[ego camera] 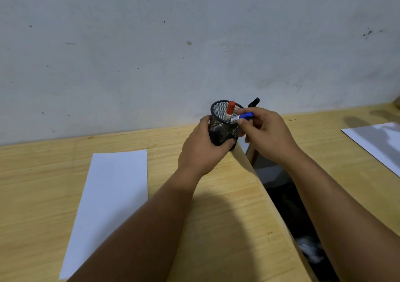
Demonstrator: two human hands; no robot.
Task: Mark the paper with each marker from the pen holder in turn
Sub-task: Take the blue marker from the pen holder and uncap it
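A black mesh pen holder stands at the far right corner of the wooden table, and my left hand is wrapped around its side. A red-capped marker stands upright inside it. My right hand pinches a blue-capped marker at the holder's rim, its white barrel tilted into the holder. A black marker pokes up behind my right fingers; I cannot tell whether the hand holds it. A blank white paper lies on the table to the left.
The wooden table ends at a right edge just under the holder, with a dark gap beyond. A second wooden table carries another white sheet at the far right. A grey wall runs behind.
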